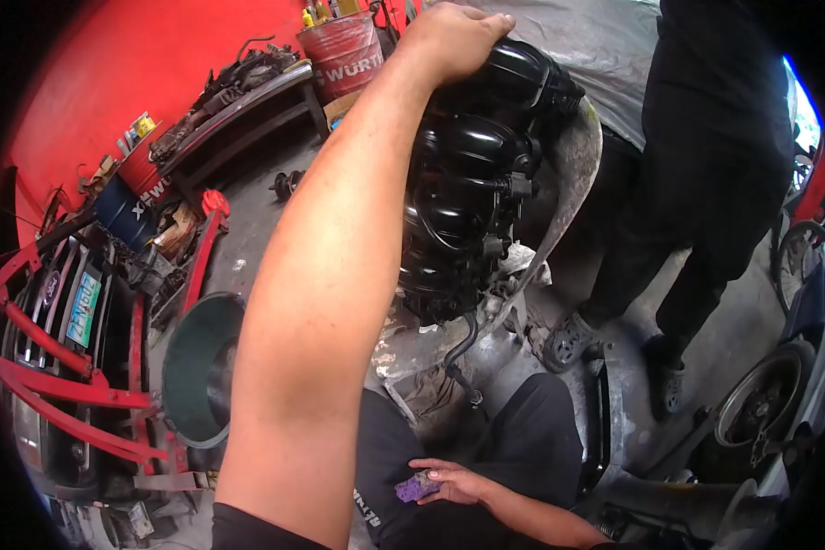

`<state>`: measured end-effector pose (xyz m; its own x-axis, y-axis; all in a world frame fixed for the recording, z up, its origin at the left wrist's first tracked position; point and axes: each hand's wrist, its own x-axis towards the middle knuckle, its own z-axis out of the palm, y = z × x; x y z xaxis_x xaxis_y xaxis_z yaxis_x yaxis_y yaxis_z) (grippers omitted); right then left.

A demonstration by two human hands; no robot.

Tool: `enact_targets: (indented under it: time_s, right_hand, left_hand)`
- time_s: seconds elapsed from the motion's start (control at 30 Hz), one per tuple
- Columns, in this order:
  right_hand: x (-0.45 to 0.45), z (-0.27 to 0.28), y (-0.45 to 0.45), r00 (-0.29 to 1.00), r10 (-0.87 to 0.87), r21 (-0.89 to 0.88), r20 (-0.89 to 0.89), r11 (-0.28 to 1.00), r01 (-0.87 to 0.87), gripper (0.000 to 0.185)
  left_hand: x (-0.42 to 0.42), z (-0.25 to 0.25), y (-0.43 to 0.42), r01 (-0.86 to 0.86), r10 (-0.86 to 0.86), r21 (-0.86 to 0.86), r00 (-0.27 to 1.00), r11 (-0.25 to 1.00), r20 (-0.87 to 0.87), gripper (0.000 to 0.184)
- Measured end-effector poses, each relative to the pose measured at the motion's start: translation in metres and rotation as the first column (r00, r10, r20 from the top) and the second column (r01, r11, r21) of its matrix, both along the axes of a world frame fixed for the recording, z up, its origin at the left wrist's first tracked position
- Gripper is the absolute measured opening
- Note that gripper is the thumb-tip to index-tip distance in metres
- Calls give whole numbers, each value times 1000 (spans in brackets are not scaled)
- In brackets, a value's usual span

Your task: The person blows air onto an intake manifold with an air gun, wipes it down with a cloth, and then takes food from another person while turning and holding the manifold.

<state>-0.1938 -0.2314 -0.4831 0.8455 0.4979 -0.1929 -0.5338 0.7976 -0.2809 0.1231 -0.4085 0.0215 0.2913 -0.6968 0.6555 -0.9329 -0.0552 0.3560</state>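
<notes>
My left hand (pixel 449 41) is at the top, its fingers closed on the upper end of a glossy black engine part (pixel 458 137) with curved ducts. The part stands upright on a worn grey surface (pixel 412 353), and a dark hose (pixel 465 344) hangs from its lower end. Low in the view, over my lap, my right hand (pixel 458 484) pinches a purple sponge-like piece (pixel 416 488) with a greyish top. My left forearm crosses in front of the part's left side and hides some of it.
Another person in dark clothes (pixel 706 137) and grey clogs stands at the right. A green basin (pixel 192 371), red metal frame (pixel 73 385) and car front (pixel 50 302) are at the left. Behind are a bench (pixel 247 105) and red drum (pixel 344 55); a wheel (pixel 765 399) is lower right.
</notes>
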Motion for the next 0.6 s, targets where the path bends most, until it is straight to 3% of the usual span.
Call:
enact_targets:
  time_s: [0.13,0.27,0.37,0.47,0.6]
  right_hand:
    - [-2,3,1,1000,-7,4,22,1000,6,53]
    - [-3,-1,0,999,-9,21,34,1000,8,54]
    - [-2,0,-1,999,-5,8,36,1000,5,55]
    - [-1,3,0,999,-1,0,32,1000,1,55]
    - [-1,6,0,1000,8,-19,25,1000,-7,54]
  left_hand:
    - [-3,-4,3,-4,1,-41,999,999,-53,45]
    - [9,-13,-6,31,-35,-209,999,977,-13,44]
    - [9,-16,-5,55,-81,-196,989,979,-124,41]
    - [-3,-16,5,-24,5,-183,995,983,-102,39]
    - [-4,-24,2,-56,33,-289,996,956,-85,35]
